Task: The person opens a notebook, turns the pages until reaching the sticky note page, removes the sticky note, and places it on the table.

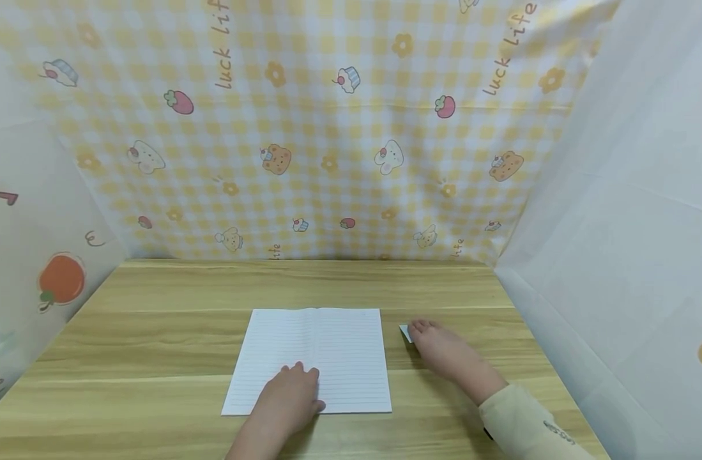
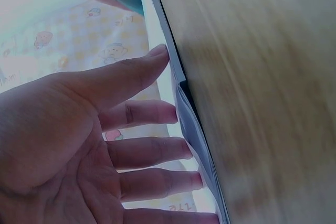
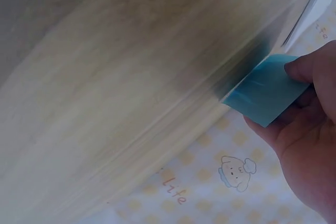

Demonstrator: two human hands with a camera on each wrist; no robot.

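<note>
An open notebook (image 1: 351, 364) with lined white pages lies flat on the table. My left hand (image 1: 289, 399) rests on its lower middle, fingertips on the pages around the centre fold. In the left wrist view, the fingers of the left hand (image 2: 100, 145) are spread and fairly straight against the paper. To the right of the notebook, my right hand (image 1: 442, 348) holds a small teal square of paper (image 3: 268, 87). The right wrist view shows the right hand (image 3: 315, 124) pinching it between thumb and fingers, with one edge close to the tabletop.
The wooden table (image 1: 155, 338) stretches around the notebook on all sides. A yellow-and-white checked cloth (image 1: 328, 128) hangs behind it. White cloth walls (image 1: 615, 223) stand along the left and right edges.
</note>
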